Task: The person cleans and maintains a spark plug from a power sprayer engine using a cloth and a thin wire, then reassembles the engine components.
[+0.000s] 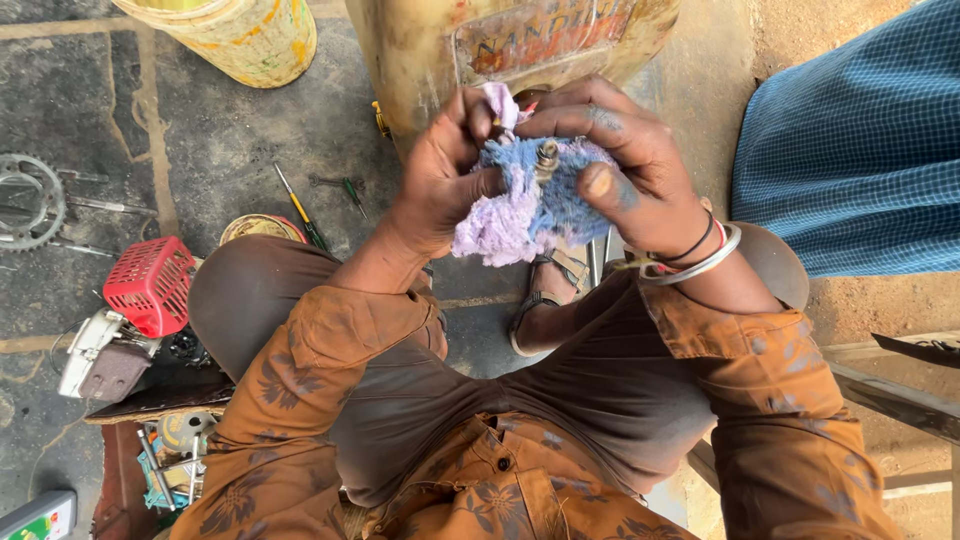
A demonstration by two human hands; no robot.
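Small metal part sits wrapped in blue-purple rag; we see left hand clamped on rag, right hand pinching rag round part, above sandalled foot.

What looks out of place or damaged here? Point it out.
Nothing is clearly broken. The left hand and right hand hold a grimy blue and lilac rag around a small threaded metal part. A sprocket, screwdrivers and a red engine cover lie scattered on the floor.
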